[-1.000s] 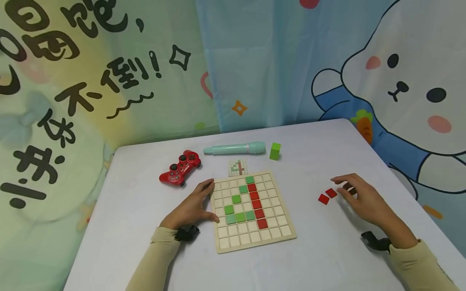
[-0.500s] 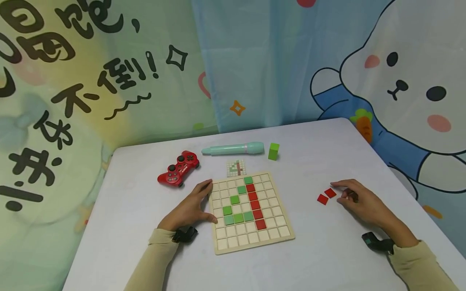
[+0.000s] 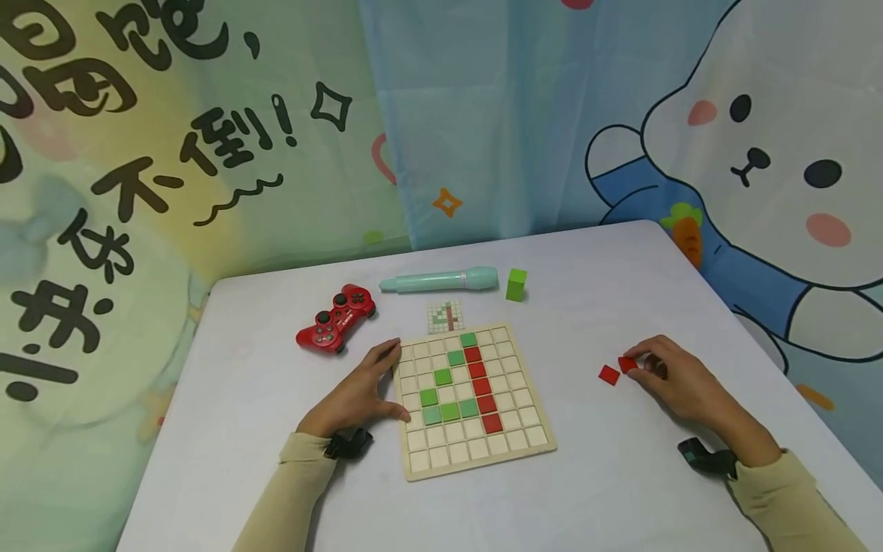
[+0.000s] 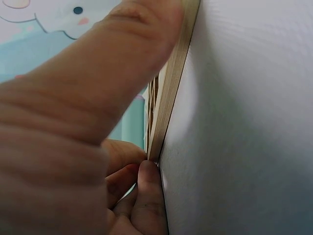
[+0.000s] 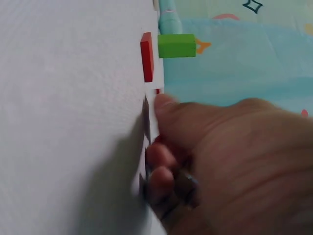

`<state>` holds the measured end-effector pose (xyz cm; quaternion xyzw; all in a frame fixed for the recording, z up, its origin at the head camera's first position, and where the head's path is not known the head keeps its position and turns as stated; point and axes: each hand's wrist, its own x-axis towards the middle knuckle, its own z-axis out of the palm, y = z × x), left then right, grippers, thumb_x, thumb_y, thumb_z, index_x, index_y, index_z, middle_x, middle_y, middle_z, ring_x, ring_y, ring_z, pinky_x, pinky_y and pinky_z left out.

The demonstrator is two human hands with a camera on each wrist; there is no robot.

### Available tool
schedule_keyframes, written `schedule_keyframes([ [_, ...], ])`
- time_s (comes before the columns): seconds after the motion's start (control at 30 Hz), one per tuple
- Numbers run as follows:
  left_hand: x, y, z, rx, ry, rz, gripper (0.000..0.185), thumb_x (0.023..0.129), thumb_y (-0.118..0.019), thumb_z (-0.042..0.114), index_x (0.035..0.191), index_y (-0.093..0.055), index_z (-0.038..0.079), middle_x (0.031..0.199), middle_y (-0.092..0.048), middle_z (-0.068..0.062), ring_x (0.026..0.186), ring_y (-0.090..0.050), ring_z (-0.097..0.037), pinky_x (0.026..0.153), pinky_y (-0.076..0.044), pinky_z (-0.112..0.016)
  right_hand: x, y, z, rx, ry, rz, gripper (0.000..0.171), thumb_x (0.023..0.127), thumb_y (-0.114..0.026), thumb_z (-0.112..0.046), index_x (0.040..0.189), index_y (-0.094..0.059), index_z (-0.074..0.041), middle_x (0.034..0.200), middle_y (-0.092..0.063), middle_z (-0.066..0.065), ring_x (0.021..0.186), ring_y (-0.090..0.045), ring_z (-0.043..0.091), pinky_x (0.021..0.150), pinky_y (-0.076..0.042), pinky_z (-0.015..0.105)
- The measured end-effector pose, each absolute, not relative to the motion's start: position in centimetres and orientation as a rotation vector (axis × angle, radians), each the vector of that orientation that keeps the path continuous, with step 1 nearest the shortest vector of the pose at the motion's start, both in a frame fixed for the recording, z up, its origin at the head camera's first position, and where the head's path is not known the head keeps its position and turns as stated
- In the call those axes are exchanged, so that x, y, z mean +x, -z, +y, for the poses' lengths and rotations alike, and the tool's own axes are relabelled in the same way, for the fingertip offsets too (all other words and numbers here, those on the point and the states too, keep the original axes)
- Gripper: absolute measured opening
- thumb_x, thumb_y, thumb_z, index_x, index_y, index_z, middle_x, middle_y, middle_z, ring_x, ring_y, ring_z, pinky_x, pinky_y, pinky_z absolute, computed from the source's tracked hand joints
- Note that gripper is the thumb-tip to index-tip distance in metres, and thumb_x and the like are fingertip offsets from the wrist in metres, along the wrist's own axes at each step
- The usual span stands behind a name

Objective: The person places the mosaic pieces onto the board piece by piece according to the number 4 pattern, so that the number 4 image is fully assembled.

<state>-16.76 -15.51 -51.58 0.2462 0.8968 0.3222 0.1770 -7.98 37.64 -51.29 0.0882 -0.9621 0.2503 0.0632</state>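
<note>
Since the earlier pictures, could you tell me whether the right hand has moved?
Yes. The right hand has closed leftward onto the nearer red tile, towards the wooden grid board.

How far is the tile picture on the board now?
Done: the wooden board holds seven green tiles and five red tiles. In hand: the right hand pinches a red tile; the left hand rests on the board's edge. Left: another loose red tile lies beside it.

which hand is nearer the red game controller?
Left. The left hand rests against the wooden grid board's left edge, just below and right of the red game controller. The right hand is far across the table, pinching a red tile.
</note>
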Motion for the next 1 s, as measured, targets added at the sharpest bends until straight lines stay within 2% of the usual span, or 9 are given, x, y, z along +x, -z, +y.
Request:
schedule_keyframes([
  [0.07, -16.8, 51.7, -15.5, 0.697, -0.91, 2.532, 0.125, 0.074, -0.099, 0.04, 0.17, -0.025, 0.009, 0.179, -0.02, -0.005, 0.166, -0.023, -0.03, 0.131, -0.033, -0.051, -7.9, 50.9, 37.3, 0.259, -0.752, -2.904, 0.031, 0.092, -0.083, -0.011, 0.12, -0.071, -0.01, 0.107, -0.067, 0.006, 0.087, -0.058, 0.01, 0.072, -0.053, 0.016],
  [0.17, -16.8, 51.7, -15.5, 0.699, -0.908, 2.529, 0.125, 0.073, -0.099, 0.041, 0.17, -0.025, 0.009, 0.179, -0.02, -0.005, 0.166, -0.023, -0.03, 0.131, -0.033, -0.05, -7.7, 49.8, 36.1, 0.32, -0.767, -2.865, 0.032, 0.088, -0.086, -0.009, 0.117, -0.072, -0.011, 0.104, -0.068, 0.002, 0.086, -0.056, 0.003, 0.071, -0.052, 0.014],
  [0.3, -16.9, 51.7, -15.5, 0.697, -0.901, 2.545, 0.126, 0.073, -0.099, 0.042, 0.17, -0.026, 0.009, 0.179, -0.02, -0.005, 0.166, -0.024, -0.03, 0.13, -0.034, -0.05, -7.8, 47.9, 33.0, 0.57, -0.827, -2.751, 0.039, 0.079, -0.09, -0.002, 0.11, -0.072, -0.016, 0.099, -0.066, -0.006, 0.083, -0.051, -0.004, 0.068, -0.047, 0.013],
  [0.4, -17.0, 51.6, -15.6, 0.694, -0.899, 2.55, 0.126, 0.072, -0.099, 0.042, 0.17, -0.026, 0.009, 0.179, -0.02, -0.004, 0.166, -0.023, -0.03, 0.13, -0.034, -0.05, -7.7, 46.7, 30.2, 0.759, -0.902, -2.719, 0.041, 0.078, -0.091, -0.001, 0.109, -0.071, -0.019, 0.101, -0.065, -0.01, 0.084, -0.052, -0.004, 0.067, -0.047, 0.013],
  [0.57, -17.0, 51.6, -15.6, 0.694, -0.903, 2.543, 0.126, 0.072, -0.099, 0.041, 0.17, -0.025, 0.01, 0.179, -0.02, -0.004, 0.167, -0.022, -0.03, 0.131, -0.033, -0.05, -7.5, 46.0, 25.9, 1.018, -1.014, -2.766, 0.029, 0.087, -0.087, -0.009, 0.108, -0.072, -0.021, 0.107, -0.064, -0.01, 0.085, -0.053, -0.004, 0.066, -0.051, 0.016],
  [0.73, -17.0, 51.8, -15.6, 0.682, -0.92, 2.531, 0.127, 0.072, -0.099, 0.042, 0.17, -0.026, 0.01, 0.179, -0.02, -0.003, 0.166, -0.023, -0.03, 0.131, -0.033, -0.05, -7.5, 46.5, 23.0, 1.223, -1.017, -2.784, 0.023, 0.091, -0.085, -0.015, 0.105, -0.069, -0.021, 0.112, -0.064, -0.009, 0.092, -0.057, 0.002, 0.072, -0.055, 0.017],
  [0.8, -17.0, 51.9, -15.6, 0.681, -0.927, 2.526, 0.127, 0.072, -0.099, 0.042, 0.17, -0.026, 0.01, 0.179, -0.02, -0.004, 0.166, -0.023, -0.03, 0.131, -0.033, -0.05, -7.5, 46.8, 22.1, 1.274, -1.024, -2.794, 0.02, 0.093, -0.084, -0.016, 0.104, -0.067, -0.02, 0.111, -0.063, -0.009, 0.094, -0.058, 0.004, 0.074, -0.055, 0.018],
  [1.0, -17.0, 51.9, -15.6, 0.697, -0.924, 2.54, 0.126, 0.072, -0.099, 0.042, 0.169, -0.026, 0.009, 0.179, -0.021, -0.004, 0.166, -0.024, -0.029, 0.131, -0.033, -0.05, -7.3, 48.1, 20.3, 1.375, -0.955, -2.8, 0.017, 0.096, -0.081, -0.018, 0.096, -0.064, -0.018, 0.105, -0.059, -0.009, 0.087, -0.058, 0.002, 0.075, -0.053, 0.014],
])
